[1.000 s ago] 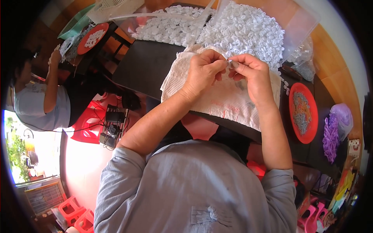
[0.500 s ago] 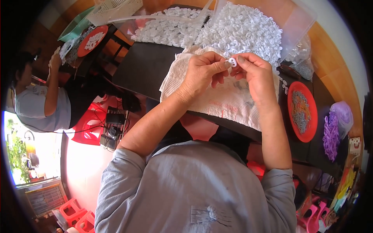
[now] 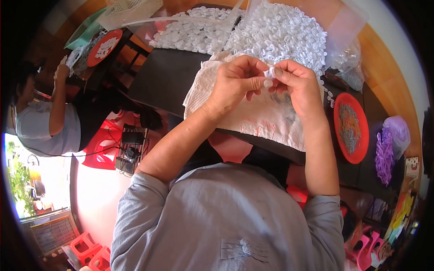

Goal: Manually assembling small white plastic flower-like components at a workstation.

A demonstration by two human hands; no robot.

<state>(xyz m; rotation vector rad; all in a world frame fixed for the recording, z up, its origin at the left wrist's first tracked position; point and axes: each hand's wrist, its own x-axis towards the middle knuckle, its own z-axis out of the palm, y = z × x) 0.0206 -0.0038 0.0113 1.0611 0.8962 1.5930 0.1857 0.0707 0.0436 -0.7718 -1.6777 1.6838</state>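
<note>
Between the fingertips of both hands is a small white plastic piece point(image 3: 270, 72), mostly covered by the fingers. My left hand point(image 3: 237, 81) pinches it from the left, thumb stretched along below it. From the other side my right hand point(image 3: 298, 83) grips it between thumb and index finger. Both hands are raised over a cream towel point(image 3: 221, 118) spread along the table's near edge. Just beyond them lies a big heap of similar white pieces point(image 3: 282, 31). A red plate point(image 3: 351, 152) with small grey and orange-brown parts sits to the right of my right hand.
A second white heap point(image 3: 190, 35) lies at the back left of the dark table point(image 3: 156, 74). Purple strips point(image 3: 384, 158) and clear bags point(image 3: 351, 74) are at the right. On the left a co-worker point(image 3: 45, 122) sits by another red plate point(image 3: 96, 59) and a green basket point(image 3: 86, 34).
The white piece has turned between my fingers, so its two holes no longer show. My left thumb has shifted down and right. The view has moved slightly.
</note>
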